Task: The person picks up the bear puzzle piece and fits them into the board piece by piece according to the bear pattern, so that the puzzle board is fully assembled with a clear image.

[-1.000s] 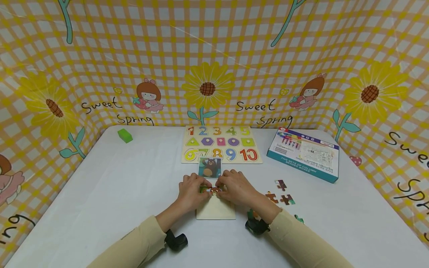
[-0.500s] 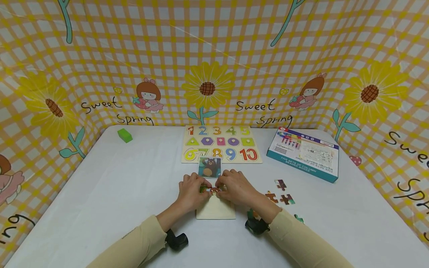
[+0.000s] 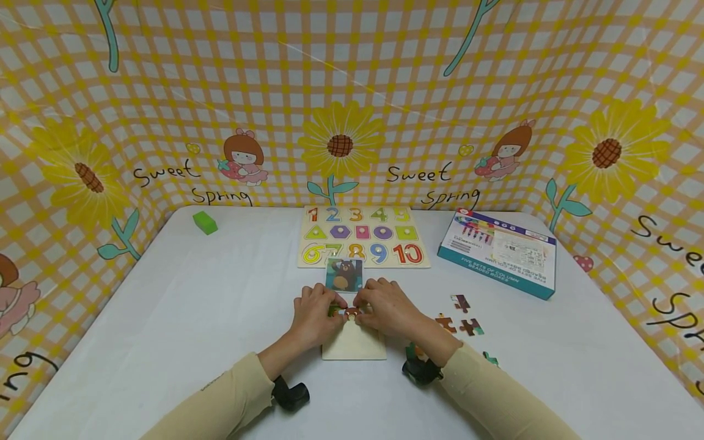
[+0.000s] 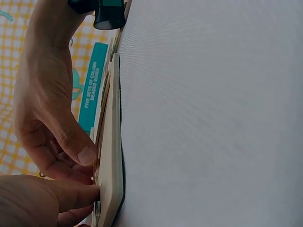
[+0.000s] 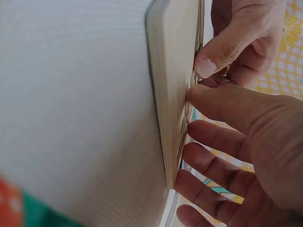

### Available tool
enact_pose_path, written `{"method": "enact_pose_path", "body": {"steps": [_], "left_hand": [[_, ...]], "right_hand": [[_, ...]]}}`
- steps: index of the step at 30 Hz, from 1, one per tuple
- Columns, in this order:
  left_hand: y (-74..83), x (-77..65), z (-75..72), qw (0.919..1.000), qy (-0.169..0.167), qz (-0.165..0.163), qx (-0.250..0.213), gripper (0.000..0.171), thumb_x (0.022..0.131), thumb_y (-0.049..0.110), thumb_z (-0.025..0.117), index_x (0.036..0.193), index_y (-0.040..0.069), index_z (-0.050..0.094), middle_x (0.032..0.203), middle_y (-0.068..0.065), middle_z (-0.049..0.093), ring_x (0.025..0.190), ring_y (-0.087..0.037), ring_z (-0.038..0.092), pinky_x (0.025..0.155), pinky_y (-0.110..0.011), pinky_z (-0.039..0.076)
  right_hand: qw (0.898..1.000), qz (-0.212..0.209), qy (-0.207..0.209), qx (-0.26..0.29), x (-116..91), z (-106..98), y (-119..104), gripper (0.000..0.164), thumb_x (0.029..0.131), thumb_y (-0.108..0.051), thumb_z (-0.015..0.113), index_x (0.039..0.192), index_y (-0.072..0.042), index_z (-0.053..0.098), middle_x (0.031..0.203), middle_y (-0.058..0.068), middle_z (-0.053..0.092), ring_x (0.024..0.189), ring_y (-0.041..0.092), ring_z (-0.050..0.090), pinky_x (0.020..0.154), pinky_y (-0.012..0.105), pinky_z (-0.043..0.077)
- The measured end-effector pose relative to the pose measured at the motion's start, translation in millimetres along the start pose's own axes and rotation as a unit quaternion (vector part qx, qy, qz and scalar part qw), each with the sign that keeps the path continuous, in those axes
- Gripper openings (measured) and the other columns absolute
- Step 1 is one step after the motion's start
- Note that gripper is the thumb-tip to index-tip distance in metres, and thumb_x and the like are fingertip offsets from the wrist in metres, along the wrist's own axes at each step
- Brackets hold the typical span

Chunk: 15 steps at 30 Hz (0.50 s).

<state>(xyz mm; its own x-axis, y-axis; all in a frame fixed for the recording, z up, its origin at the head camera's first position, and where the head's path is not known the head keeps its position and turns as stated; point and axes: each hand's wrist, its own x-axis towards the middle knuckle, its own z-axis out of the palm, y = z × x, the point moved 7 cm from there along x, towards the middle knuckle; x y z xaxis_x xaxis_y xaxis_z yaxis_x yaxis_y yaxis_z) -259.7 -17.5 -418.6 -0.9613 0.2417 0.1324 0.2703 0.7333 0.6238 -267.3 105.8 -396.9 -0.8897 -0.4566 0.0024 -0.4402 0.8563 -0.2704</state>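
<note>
In the head view a small plain wooden puzzle board (image 3: pixel 354 345) lies on the table, with jigsaw pieces along its far end. Both hands meet over a jigsaw piece (image 3: pixel 352 313) with a brown bear face on it. My left hand (image 3: pixel 315 313) pinches at its left side with thumb and forefinger. From the right, my right hand (image 3: pixel 387 308) pinches the same piece, thumb tip close to the left thumb. The fingers cover most of the neighbouring pieces. Both wrist views show the thumbs at the board's top surface (image 4: pixel 111 156). Beyond the hands lies a bear picture card (image 3: pixel 344 275).
Right of the board lie several loose jigsaw pieces (image 3: pixel 470 328), some partly under the right forearm. A number-and-shape board (image 3: pixel 379 266) stands behind the card. A teal-edged box (image 3: pixel 497 253) sits at the right back, a green block (image 3: pixel 205 222) at the left back.
</note>
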Motion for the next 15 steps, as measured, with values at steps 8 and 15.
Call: {"method": "enact_pose_path", "body": {"steps": [8, 15], "left_hand": [[-0.5, -0.3, -0.1, 1.0, 0.006, 0.007, 0.002, 0.011, 0.078, 0.019, 0.071, 0.089, 0.016, 0.069, 0.094, -0.003, 0.053, 0.09, -0.021, 0.038, 0.077, -0.042, 0.029], [-1.3, -0.8, -0.1, 0.9999, 0.012, 0.011, 0.0, 0.011, 0.077, 0.019, 0.072, 0.088, 0.017, 0.069, 0.094, -0.003, 0.053, 0.091, -0.021, 0.039, 0.078, -0.042, 0.029]], "right_hand": [[1.0, 0.007, -0.006, 0.004, 1.1, 0.9, 2.6, 0.022, 0.075, -0.03, 0.078, 0.093, -0.019, 0.072, 0.091, -0.003, 0.059, 0.087, 0.017, 0.047, 0.08, 0.036, 0.038], [0.999, 0.002, 0.014, 0.035, -8.2, -19.1, 11.1, 0.027, 0.078, -0.028, 0.074, 0.101, -0.014, 0.071, 0.097, 0.002, 0.063, 0.092, 0.02, 0.05, 0.084, 0.041, 0.039]]}}
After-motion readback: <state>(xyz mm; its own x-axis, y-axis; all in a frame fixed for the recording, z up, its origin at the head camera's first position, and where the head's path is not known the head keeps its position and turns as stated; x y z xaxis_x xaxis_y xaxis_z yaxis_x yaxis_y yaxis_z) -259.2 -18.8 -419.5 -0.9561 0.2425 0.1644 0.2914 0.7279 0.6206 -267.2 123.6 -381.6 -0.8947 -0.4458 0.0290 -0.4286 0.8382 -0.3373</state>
